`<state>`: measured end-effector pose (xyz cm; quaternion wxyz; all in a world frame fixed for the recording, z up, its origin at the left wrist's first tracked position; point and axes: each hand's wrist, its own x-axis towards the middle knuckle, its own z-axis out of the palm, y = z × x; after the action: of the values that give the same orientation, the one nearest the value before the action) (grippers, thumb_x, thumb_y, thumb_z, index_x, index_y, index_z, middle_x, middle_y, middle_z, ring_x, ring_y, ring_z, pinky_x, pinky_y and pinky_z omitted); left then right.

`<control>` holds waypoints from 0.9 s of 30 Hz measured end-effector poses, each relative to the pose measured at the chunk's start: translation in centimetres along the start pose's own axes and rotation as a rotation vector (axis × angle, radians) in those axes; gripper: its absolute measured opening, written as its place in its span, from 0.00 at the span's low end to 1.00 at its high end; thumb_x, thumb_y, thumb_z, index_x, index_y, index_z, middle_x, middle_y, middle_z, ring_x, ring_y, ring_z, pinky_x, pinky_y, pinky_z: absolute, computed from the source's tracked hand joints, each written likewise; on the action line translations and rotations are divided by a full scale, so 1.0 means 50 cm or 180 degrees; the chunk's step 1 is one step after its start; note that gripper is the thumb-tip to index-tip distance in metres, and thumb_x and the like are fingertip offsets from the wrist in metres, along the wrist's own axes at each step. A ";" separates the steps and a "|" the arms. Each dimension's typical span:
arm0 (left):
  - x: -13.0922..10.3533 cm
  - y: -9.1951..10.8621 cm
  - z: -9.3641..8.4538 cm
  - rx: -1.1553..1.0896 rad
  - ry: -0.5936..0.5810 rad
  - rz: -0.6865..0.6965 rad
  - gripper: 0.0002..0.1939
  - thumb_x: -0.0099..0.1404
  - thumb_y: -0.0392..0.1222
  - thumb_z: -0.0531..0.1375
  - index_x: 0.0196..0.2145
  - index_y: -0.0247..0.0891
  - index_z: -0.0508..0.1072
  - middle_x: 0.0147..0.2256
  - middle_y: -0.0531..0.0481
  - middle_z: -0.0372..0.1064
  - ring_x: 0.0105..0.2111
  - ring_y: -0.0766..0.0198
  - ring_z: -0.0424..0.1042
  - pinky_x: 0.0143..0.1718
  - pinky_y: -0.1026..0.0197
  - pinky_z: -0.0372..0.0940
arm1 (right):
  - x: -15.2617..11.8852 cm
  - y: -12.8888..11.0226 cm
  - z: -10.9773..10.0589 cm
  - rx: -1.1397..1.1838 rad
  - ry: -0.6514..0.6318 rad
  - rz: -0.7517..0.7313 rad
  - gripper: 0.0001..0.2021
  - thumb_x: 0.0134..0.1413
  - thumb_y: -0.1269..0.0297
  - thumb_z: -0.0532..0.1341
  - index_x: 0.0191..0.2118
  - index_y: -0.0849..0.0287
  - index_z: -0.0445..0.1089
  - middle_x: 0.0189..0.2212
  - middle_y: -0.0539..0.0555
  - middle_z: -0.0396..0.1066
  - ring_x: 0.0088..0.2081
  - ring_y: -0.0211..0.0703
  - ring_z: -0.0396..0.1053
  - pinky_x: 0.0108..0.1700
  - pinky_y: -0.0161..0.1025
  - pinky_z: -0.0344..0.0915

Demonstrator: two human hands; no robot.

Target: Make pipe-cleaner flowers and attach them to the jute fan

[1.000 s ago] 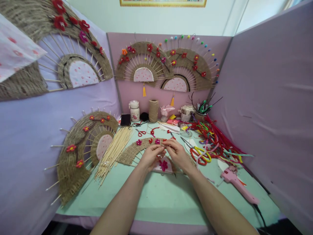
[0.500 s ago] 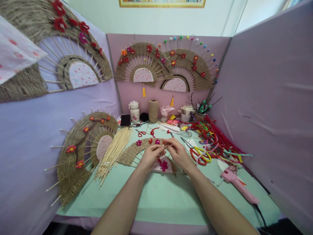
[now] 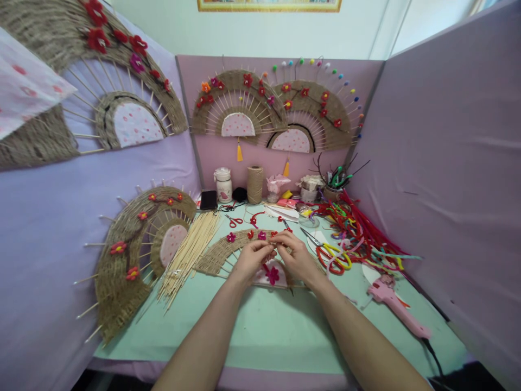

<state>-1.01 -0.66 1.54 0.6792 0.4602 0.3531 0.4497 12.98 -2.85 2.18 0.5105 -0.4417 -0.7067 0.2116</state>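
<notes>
My left hand and my right hand meet above the middle of the table, fingertips pinched close together. Whatever small piece lies between them is mostly hidden; a thin reddish bit shows below the fingers. Under both hands lies a twine-wrapped half-round fan with several fuzzy flowers along its upper band. A magenta pipe-cleaner flower rests on the fan's pale centre. Close to the right hand are red-handled scissors and yellow-handled scissors, their blades pointing up and left.
Left of the fan lies a bundle of bamboo sticks. A pink glue gun with its cord is at the right, below a heap of pipe cleaners. Small red scissors, a jar and a twine roll stand farther back.
Both hands stay almost in place; the fingers have shifted slightly, still pinched together. The view has moved very little.
</notes>
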 end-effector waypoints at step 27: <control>-0.004 0.013 -0.014 0.1309 -0.0434 0.0276 0.13 0.51 0.47 0.63 0.27 0.32 0.75 0.25 0.50 0.67 0.25 0.69 0.61 0.26 0.66 0.54 | 0.008 -0.003 -0.038 0.0642 -0.0714 0.0748 0.08 0.52 0.61 0.58 0.28 0.59 0.66 0.25 0.47 0.62 0.29 0.36 0.58 0.32 0.33 0.55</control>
<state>-1.88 -0.55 1.92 0.5734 0.6331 0.3706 0.3649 14.62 -2.91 3.26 0.4421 -0.4414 -0.6780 0.3873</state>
